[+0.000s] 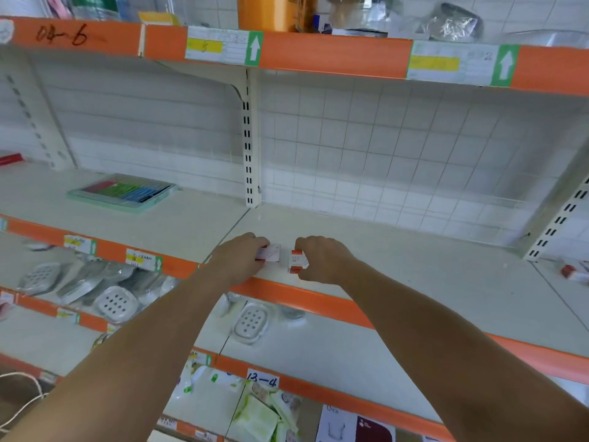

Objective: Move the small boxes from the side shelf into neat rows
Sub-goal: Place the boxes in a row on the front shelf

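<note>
Holding one small box each, both hands are working at the near edge of the white shelf (pixel 414 269). The left hand (pixel 237 258) is curling its fingers round a white box (pixel 271 252), a tight grip. The right hand (pixel 322 261) is gripping a red and white box (pixel 296 261) just beside it, a small gap between them. More small boxes (pixel 573 272) are lying far to the right on the side shelf. A green tray (pixel 122 193) is sitting far left.
</note>
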A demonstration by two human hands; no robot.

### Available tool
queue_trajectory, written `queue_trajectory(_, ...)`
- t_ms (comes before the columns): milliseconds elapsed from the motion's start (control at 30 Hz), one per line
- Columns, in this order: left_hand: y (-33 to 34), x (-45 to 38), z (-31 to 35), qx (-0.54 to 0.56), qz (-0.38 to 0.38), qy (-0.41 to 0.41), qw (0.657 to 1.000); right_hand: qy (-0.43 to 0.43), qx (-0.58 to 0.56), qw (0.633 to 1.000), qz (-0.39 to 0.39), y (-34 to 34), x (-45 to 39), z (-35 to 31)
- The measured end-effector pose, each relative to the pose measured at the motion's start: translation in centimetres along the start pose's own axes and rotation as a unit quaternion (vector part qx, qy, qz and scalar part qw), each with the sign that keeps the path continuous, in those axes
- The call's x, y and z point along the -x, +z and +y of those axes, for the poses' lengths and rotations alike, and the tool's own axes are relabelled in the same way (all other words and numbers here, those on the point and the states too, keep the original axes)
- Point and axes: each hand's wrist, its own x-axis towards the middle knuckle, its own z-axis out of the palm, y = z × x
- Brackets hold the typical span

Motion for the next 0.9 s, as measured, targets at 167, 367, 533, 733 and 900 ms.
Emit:
queue_trajectory(167, -0.4, -3.7, -3.4, -0.005, -0.018, 0.029, 0.999, 0.04, 0.004, 0.999, -0.006, 0.2, -4.0, -0.4)
queue_trajectory(367, -0.4, -7.9, -6.6, -0.022, -0.034, 0.077, 0.996, 0.093, -0.002, 0.996, 0.006, 1.0, -7.5, -1.0)
queue_trajectory(533, 0.1, -10.6, -8.0, -0.01, -0.04, 0.102, 0.994, 0.118, -0.012, 0.993, 0.015, 1.7, -9.5, -1.3)
queue_trajectory(733, 1.2, -13.5, -8.5, 0.006, -0.049, 0.103, 0.993, 0.154, -0.012, 0.988, 0.019, 2.7, -11.4, -0.4)
queue_trajectory(900, 2.3, -16.2, -8.6, 0.012, -0.051, 0.105, 0.993, 0.164, -0.007, 0.986, 0.032, 3.7, -13.4, 1.1)
